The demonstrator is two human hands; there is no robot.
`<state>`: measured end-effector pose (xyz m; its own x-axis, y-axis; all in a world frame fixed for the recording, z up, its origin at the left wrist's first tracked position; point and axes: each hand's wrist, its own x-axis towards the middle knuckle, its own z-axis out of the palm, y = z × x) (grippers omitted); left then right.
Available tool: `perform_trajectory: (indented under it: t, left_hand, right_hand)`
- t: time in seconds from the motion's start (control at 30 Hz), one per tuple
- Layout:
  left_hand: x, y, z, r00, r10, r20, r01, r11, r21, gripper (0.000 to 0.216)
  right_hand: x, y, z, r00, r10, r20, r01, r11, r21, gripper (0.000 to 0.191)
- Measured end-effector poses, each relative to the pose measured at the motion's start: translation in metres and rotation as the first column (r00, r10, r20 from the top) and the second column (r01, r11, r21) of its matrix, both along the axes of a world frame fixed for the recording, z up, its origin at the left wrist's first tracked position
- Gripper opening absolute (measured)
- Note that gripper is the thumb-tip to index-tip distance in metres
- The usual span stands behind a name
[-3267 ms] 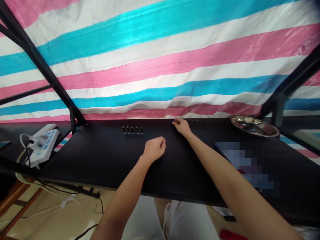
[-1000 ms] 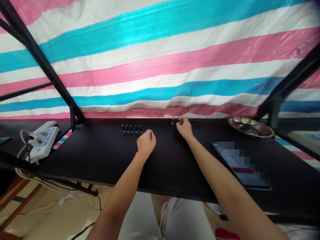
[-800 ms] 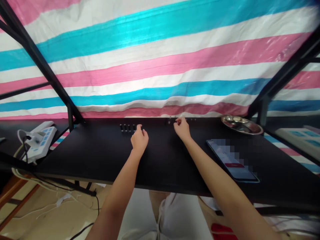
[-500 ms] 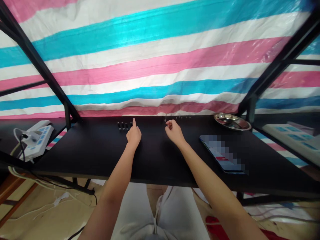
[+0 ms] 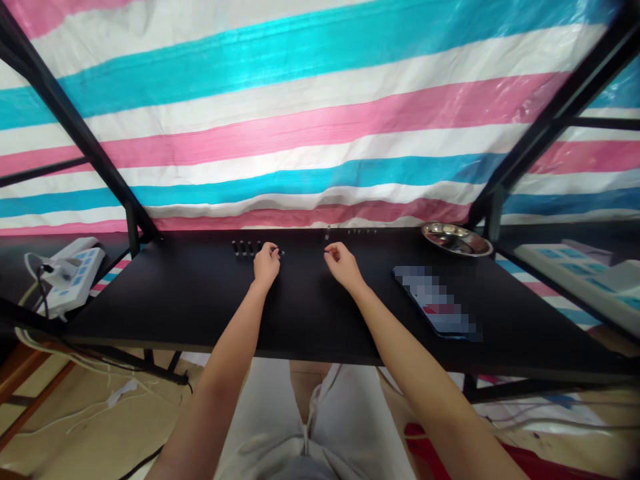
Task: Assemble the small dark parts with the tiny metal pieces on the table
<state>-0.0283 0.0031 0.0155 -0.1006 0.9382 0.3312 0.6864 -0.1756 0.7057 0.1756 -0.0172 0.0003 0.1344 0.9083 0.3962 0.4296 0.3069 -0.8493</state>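
Note:
A row of small black pegs [image 5: 242, 248] stands on the black table [image 5: 200, 307] near its far edge. My left hand [image 5: 267, 263] is at the right end of that row, fingertips pinched on a peg there. My right hand [image 5: 340, 261] rests on the table further right, fingers curled with thumb and forefinger together; what they hold, if anything, is hidden. Just beyond it stands a single small pale peg [image 5: 327, 233], apart from the hand. A second row of tiny dark pegs [image 5: 363, 231] lies behind it.
A phone [image 5: 435, 300] lies flat right of my right hand. A steel dish [image 5: 455, 239] sits at the far right corner. A white power strip [image 5: 65, 273] with cables sits at the left. Black frame posts [image 5: 131, 230] and a striped tarp stand behind.
My left hand moved forward and left to the row of pegs and pinched at its right end. My right hand drew back from the far edge, leaving one small peg standing. My head turned right.

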Motion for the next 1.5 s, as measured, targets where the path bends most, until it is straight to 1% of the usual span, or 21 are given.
perform_trajectory:
  t: [0.07, 0.17, 0.23, 0.33, 0.43, 0.53, 0.7, 0.87, 1.07, 1.23, 1.37, 1.5]
  left_hand:
    - [0.008, -0.004, -0.003, 0.974, -0.112, 0.195, 0.113, 0.994, 0.004, 0.013]
    - [0.023, -0.011, -0.005, 0.856, -0.240, 0.458, 0.277, 0.961, -0.013, 0.016]
    - [0.031, -0.016, -0.004, 0.779, -0.290, 0.556, 0.346, 0.938, 0.005, 0.018]
    - [0.036, -0.022, -0.003, 0.724, -0.335, 0.603, 0.411, 0.911, 0.013, 0.019]
    - [0.037, -0.026, 0.000, 0.707, -0.360, 0.609, 0.462, 0.887, -0.012, 0.021]
    - [0.037, -0.029, 0.003, 0.697, -0.377, 0.610, 0.489, 0.872, -0.019, 0.025]
    - [0.038, -0.030, 0.004, 0.683, -0.388, 0.619, 0.495, 0.869, -0.001, 0.026]
    - [0.038, -0.030, 0.004, 0.722, -0.350, 0.597, 0.431, 0.903, 0.008, 0.026]
    - [0.038, -0.030, 0.003, 0.739, -0.316, 0.596, 0.364, 0.930, 0.041, 0.033]
    - [0.037, -0.027, 0.004, 0.716, -0.252, 0.650, 0.291, 0.955, 0.050, 0.038]
    - [0.036, -0.026, 0.006, 0.692, -0.189, 0.696, 0.233, 0.972, 0.033, 0.038]
    - [0.035, -0.026, 0.009, 0.681, -0.182, 0.709, 0.220, 0.975, 0.039, 0.038]
  right_hand:
    - [-0.004, 0.000, -0.001, 0.997, 0.063, -0.054, -0.065, 0.997, -0.037, 0.023]
    - [-0.011, -0.001, 0.000, 0.972, 0.180, -0.150, -0.195, 0.976, -0.093, 0.036]
    - [-0.015, -0.003, 0.001, 0.946, 0.246, -0.210, -0.273, 0.956, -0.111, 0.041]
    - [-0.019, -0.006, 0.004, 0.908, 0.280, -0.312, -0.328, 0.938, -0.114, 0.043]
    - [-0.020, -0.009, 0.007, 0.883, 0.267, -0.387, -0.327, 0.940, -0.097, 0.039]
    - [-0.020, -0.009, 0.008, 0.872, 0.261, -0.415, -0.321, 0.944, -0.081, 0.037]
    - [-0.021, -0.009, 0.010, 0.864, 0.255, -0.434, -0.312, 0.948, -0.063, 0.035]
    - [-0.024, -0.011, 0.012, 0.871, 0.249, -0.423, -0.291, 0.956, -0.037, 0.035]
    - [-0.025, -0.012, 0.015, 0.877, 0.247, -0.412, -0.285, 0.958, -0.032, 0.038]
    - [-0.024, -0.011, 0.012, 0.866, 0.265, -0.424, -0.303, 0.953, -0.023, 0.037]
    - [-0.023, -0.010, 0.011, 0.863, 0.287, -0.416, -0.338, 0.940, -0.053, 0.035]
    - [-0.023, -0.011, 0.011, 0.883, 0.304, -0.358, -0.355, 0.931, -0.088, 0.033]
